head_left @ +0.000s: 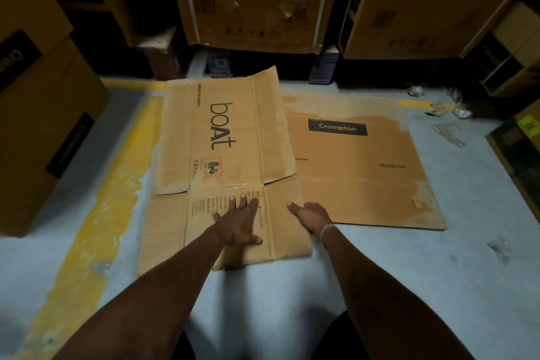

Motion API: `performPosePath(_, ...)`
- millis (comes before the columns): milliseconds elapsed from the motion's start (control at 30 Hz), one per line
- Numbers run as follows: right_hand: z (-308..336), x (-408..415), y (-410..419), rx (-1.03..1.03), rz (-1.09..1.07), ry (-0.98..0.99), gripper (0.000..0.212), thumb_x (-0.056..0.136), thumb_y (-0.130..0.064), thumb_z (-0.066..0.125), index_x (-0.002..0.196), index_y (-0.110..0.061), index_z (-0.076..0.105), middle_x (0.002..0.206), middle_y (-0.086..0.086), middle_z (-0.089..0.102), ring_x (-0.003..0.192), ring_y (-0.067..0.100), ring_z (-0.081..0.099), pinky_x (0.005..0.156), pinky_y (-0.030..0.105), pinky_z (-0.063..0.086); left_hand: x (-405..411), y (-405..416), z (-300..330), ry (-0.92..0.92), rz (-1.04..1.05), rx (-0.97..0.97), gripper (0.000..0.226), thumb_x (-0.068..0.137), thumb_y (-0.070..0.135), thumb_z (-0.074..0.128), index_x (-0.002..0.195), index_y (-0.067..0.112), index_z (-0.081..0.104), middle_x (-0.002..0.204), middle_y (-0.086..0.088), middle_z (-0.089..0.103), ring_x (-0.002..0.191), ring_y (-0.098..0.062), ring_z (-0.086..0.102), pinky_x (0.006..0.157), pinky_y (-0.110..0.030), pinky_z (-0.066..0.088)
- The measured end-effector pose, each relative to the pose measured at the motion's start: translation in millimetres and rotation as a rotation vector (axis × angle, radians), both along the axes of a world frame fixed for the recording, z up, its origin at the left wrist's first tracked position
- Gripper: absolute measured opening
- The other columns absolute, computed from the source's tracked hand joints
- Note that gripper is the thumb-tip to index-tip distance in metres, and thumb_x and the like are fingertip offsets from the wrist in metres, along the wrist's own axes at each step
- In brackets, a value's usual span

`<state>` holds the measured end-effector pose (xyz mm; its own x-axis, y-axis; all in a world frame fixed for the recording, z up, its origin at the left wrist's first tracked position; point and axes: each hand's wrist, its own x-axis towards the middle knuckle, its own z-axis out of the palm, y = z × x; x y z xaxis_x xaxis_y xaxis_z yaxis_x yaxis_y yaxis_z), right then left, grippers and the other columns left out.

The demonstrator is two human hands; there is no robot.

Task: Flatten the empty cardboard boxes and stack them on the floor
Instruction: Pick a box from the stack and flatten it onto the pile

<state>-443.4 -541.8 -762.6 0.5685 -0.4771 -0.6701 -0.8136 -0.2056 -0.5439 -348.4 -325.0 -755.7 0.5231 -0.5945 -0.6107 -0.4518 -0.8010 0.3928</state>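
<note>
Underfoot, grey floor (380,272) (yellow-striped), stacked cartons (248,0).

Arms: both bare, no sleeves visible.
Right wrist: thin pale band (326,231).
Hands: bare, ungloved.

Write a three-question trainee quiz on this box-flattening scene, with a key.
1. True or false: the boAt box lies completely clear of the Crompton box.
2. Which hand presses flat on the boAt box's near flap? A) left hand B) right hand C) neither
3. Fill in: the right hand grips the boAt box at its ____ edge.

Key: 1. False, its right edge overlaps the Crompton box. 2. A. 3. right.
</note>
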Motion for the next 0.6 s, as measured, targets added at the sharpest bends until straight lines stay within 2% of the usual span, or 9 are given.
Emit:
performPosePath(67, -13.6, 7.8, -0.1, 0.047, 0.04, -0.032, 0.106, 0.058, -0.085, 0.058, 0.135, -0.013, 0.065, 0.137, 0.007, 0.067, 0.123, 0.03, 0.063, 0.108, 0.044, 0.05, 0.0, 9.1, 1.1, 0.011, -0.035, -0.001, 0.137, 0.071, 0.071, 0.079, 0.162, 0.033, -0.016, 0.169, -0.003, -0.025, 0.154, -0.041, -0.023, 0.111, -0.083, 0.0)
performPosePath(133, -32.0, 11.0, -6.5, 0.132, 0.04, -0.061, 0.113, 0.054, -0.085, 0.065, 0.141, -0.013, 0.06, 0.141, 0.006, 0.064, 0.127, 0.029, 0.061, 0.11, 0.047, 0.049, -1.2, 20.0, 2.8, -0.001, -0.099, 0.019, 0.146, 0.062, 0.084, 0.074, 0.16, 0.035, -0.023, 0.164, -0.004, -0.035, 0.149, -0.041, -0.033, 0.11, -0.083, -0.007)
performPosePath(200, -11.6, 6.4, -7.0, 0.184, 0.036, -0.077, 0.131, 0.043, -0.092, 0.075, 0.145, -0.013, 0.056, 0.145, 0.007, 0.061, 0.127, 0.029, 0.061, 0.111, 0.047, 0.048, -3.4, 30.4, 10.0, -0.032, -0.184, 0.006, 0.151, 0.056, 0.092, 0.07, 0.157, 0.036, -0.028, 0.159, -0.006, -0.043, 0.143, -0.041, -0.041, 0.109, -0.083, -0.012)
performPosePath(233, 3.9, 6.5, -11.9, 0.185, 0.038, -0.068, 0.133, 0.044, -0.092, 0.077, 0.147, -0.011, 0.052, 0.148, 0.009, 0.059, 0.128, 0.029, 0.06, 0.111, 0.045, 0.048, -4.3, 34.8, 15.2, -0.048, -0.229, -0.023, 0.152, 0.055, 0.094, 0.068, 0.156, 0.037, -0.029, 0.158, -0.006, -0.044, 0.142, -0.039, -0.043, 0.11, -0.081, -0.012)
performPosePath(300, 54.5, 7.5, -21.4, 0.108, 0.106, -0.028, 0.108, 0.075, -0.073, 0.077, 0.154, -0.007, 0.043, 0.154, 0.012, 0.051, 0.135, 0.032, 0.053, 0.11, 0.037, 0.043, -6.5, 40.5, 26.0, -0.097, -0.324, -0.096, 0.147, 0.059, 0.094, 0.067, 0.158, 0.038, -0.027, 0.161, -0.007, -0.039, 0.144, -0.036, -0.041, 0.114, -0.075, -0.016)
performPosePath(367, 91.6, 9.8, -41.9, -0.151, 0.151, -0.001, 0.075, 0.093, -0.053, 0.069, 0.149, -0.008, 0.049, 0.151, 0.014, 0.053, 0.135, 0.036, 0.052, 0.111, 0.042, 0.044, -10.7, 41.5, 32.4, -0.17, -0.394, -0.136, 0.142, 0.063, 0.093, 0.064, 0.16, 0.035, -0.022, 0.164, -0.007, -0.033, 0.147, -0.035, -0.038, 0.115, -0.069, -0.019)
performPosePath(433, 122.4, 11.1, -59.6, -0.6, 0.085, 0.003, 0.043, 0.097, -0.034, 0.064, 0.135, -0.014, 0.058, 0.135, 0.013, 0.064, 0.126, 0.038, 0.054, 0.107, 0.049, 0.044, -15.9, 36.6, 33.6, -0.214, -0.397, -0.147, 0.138, 0.067, 0.093, 0.062, 0.161, 0.033, -0.02, 0.166, -0.008, -0.029, 0.147, -0.036, -0.036, 0.116, -0.068, -0.016)
performPosePath(500, 140.1, 11.1, -66.1, -0.95, 0.006, -0.033, 0.045, 0.092, -0.015, 0.061, 0.136, -0.016, 0.053, 0.134, 0.014, 0.06, 0.125, 0.039, 0.047, 0.104, 0.05, 0.038, -21.2, 28.0, 36.5, -0.21, -0.357, -0.134, 0.135, 0.07, 0.091, 0.062, 0.161, 0.032, -0.019, 0.167, -0.009, -0.029, 0.148, -0.036, -0.035, 0.119, -0.069, -0.013)
performPosePath(600, 143.4, 11.3, -51.9, -0.981, 0.101, -0.128, 0.06, 0.085, -0.014, 0.066, 0.142, -0.016, 0.047, 0.143, 0.014, 0.047, 0.127, 0.038, 0.042, 0.102, 0.049, 0.037, -25.0, 11.4, 47.2, -0.221, -0.288, -0.076, 0.127, 0.078, 0.08, 0.064, 0.164, 0.028, -0.014, 0.169, -0.008, -0.026, 0.153, -0.036, -0.029, 0.122, -0.064, -0.011)
